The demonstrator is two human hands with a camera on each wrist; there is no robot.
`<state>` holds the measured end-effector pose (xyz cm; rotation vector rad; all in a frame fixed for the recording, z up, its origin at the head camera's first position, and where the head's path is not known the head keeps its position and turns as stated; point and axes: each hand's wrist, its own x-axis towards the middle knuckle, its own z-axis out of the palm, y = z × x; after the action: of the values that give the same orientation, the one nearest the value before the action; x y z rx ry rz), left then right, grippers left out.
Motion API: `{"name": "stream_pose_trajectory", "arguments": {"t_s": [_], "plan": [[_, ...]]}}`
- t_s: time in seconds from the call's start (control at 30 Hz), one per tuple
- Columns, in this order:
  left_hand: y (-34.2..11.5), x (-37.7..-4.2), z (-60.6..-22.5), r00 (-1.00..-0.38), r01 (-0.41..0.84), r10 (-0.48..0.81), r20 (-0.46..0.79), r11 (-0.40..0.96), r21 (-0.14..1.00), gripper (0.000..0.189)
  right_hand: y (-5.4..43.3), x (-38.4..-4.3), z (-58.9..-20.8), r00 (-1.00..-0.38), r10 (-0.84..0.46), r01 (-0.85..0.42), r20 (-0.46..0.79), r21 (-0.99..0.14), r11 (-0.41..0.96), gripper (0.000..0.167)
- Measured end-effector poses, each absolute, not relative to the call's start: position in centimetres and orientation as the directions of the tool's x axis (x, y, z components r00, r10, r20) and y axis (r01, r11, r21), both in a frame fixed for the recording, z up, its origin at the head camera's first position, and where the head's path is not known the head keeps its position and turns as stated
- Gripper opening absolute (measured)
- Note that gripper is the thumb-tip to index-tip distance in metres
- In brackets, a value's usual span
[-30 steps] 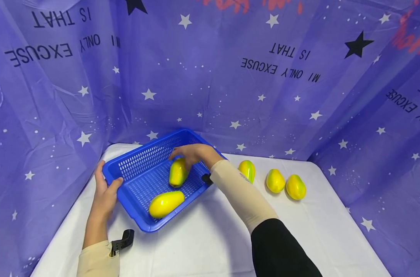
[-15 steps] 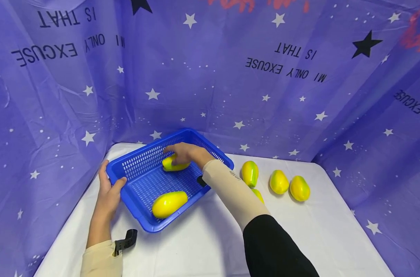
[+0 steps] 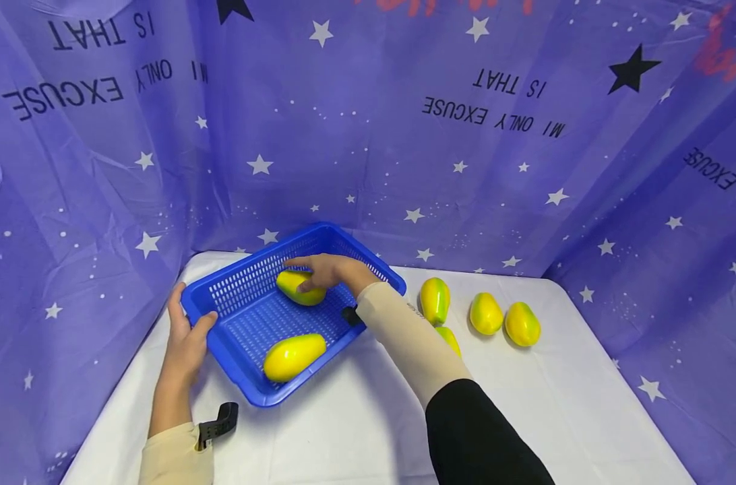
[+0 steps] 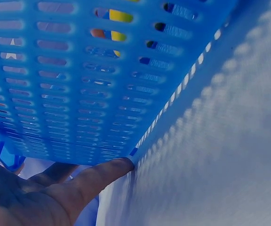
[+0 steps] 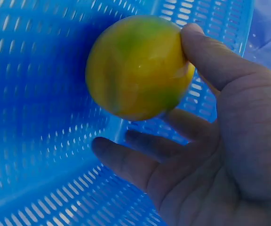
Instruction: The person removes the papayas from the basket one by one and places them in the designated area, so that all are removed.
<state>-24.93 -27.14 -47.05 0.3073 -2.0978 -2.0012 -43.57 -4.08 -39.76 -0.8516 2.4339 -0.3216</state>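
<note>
A blue perforated plastic basket (image 3: 247,377) stands angled on the table. My left hand (image 3: 182,347) grips its left end, the thumb over the rim; in the left wrist view a finger (image 4: 102,176) lies along the lower edge. Inside, a yellow-green papaya (image 3: 292,286) lies near the back wall under my right hand (image 3: 331,271). In the right wrist view the thumb (image 5: 215,56) touches this papaya (image 5: 135,70), while the front fingers (image 5: 126,162) are spread away from it. A second yellow papaya (image 3: 295,357) lies along the basket's front side.
To the right of the basket, several papayas (image 3: 486,314) lie on the white tablecloth (image 3: 344,431); one papaya (image 3: 448,339) is partly hidden by my right sleeve (image 3: 413,343). A purple curtain (image 3: 368,135) with stars hangs behind and at both sides.
The papaya at my right hand has turned from lengthwise to crosswise and shifted toward the back wall. The right hand has moved slightly left. My left hand keeps its place on the basket.
</note>
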Motion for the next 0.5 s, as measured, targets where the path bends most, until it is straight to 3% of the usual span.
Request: {"name": "stream_pose_trajectory", "arguments": {"t_s": [0.23,0.5], "plan": [[-26.9,-24.6,-47.3,-0.954,0.004,-0.299,0.013,0.030,1.000,0.074,-4.6,-43.4,-41.4,-0.570,-0.730,-0.581,-0.378,-0.442,0.683,0.056],[-26.9,-24.6,-47.1,-0.954,0.007,-0.298,0.020,0.044,0.999,0.073,-4.8,-43.6,-41.7,-0.585,-0.739,-0.583,-0.335,-0.460,0.670,0.053]]}}
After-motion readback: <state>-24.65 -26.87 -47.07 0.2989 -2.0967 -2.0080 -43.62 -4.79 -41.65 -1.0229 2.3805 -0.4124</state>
